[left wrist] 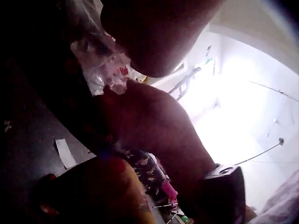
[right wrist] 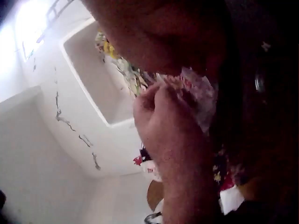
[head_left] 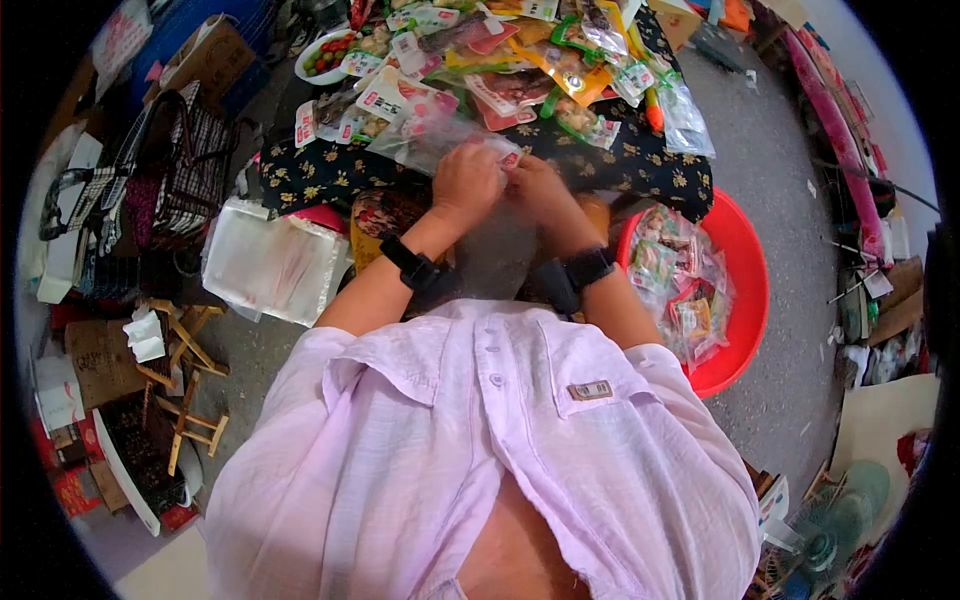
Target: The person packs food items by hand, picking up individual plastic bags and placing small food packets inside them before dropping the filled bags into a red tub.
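Observation:
In the head view both hands meet at the near edge of a cloth-covered table. The left hand (head_left: 468, 183) grips the near end of a clear plastic bag (head_left: 425, 145) with curled fingers. Close beside it, the right hand (head_left: 540, 192) pinches the bag's right corner, near a small red mark. The right wrist view shows the left hand (right wrist: 166, 116) with bent fingers against the crinkled bag (right wrist: 203, 93). In the left wrist view the bag (left wrist: 105, 70) hangs by the dark, blurred hands; the bag's contents cannot be made out.
Many food packets (head_left: 500, 85) cover the back of the floral cloth (head_left: 320, 170), beside a bowl of small red and green produce (head_left: 325, 58). A red tub (head_left: 745, 300) with packets stands at the right. Flat clear bags (head_left: 270, 260) and a wooden stool (head_left: 190, 350) are at left.

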A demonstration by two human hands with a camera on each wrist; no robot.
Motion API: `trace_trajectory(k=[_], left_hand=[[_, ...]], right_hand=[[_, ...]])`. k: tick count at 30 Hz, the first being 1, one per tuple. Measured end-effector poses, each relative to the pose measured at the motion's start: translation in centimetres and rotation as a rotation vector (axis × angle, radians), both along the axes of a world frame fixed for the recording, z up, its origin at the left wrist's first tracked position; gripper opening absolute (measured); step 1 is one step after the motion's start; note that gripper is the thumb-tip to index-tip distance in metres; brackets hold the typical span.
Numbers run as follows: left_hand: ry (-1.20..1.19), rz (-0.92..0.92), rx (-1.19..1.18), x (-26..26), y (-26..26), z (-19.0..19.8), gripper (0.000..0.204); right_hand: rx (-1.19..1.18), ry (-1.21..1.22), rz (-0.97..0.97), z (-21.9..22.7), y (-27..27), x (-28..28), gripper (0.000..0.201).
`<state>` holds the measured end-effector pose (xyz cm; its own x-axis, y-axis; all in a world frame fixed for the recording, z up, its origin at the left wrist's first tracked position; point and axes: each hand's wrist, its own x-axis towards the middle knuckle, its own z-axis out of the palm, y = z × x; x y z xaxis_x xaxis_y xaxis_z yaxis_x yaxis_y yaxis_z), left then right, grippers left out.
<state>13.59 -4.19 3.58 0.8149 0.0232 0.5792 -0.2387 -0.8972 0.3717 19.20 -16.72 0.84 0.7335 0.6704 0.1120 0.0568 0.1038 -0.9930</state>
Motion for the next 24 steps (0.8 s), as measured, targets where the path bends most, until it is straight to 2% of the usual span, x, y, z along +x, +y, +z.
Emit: trace_trajectory(k=[1,3,6,9,12,16,19,20,24], left_hand=[[0.007,-0.006,-0.015,-0.1,0.1,0.1,0.012],[-0.014,-0.005,-0.011,-0.2,0.0,-0.2,0.011],[-0.026,-0.014,-0.022,-0.1,-0.2,-0.8,0.011],[0.018,-0.030,-0.035,-0.2,0.0,-0.8,0.011],[0.077,-0.014,-0.078,-0.3,0.5,0.0,0.011],[0.006,-0.019,-0.179,-0.1,1.3,2.3,0.011],[-0.064,-0.076,-0.379,0.8,2.0,4.5,0.011],[0.025,-0.049,-0.464,1.3,2.5,4.5,0.012],[0.213,-0.226,-0.921,2.1,3.2,7.7,0.010]], right_hand=[[-0.079,-0.052,0.011,0.0,-0.3,0.5,0.017],[-0.179,0.323,-0.025,0.0,-0.6,0.8,0.016],[-0.089,0.414,-0.009,0.1,0.6,0.1,0.014],[-0.060,0.246,-0.060,-0.5,2.3,-1.0,0.013],[-0.004,0.450,-0.020,-0.3,2.2,-1.2,0.014],[0.089,0.306,-0.160,1.2,2.2,-1.3,0.017],[0.084,0.091,-0.294,3.9,1.9,-0.6,0.018],[0.083,0.002,-0.325,4.3,1.9,0.0,0.018],[0.049,-0.305,-0.405,6.9,1.9,2.3,0.017]])
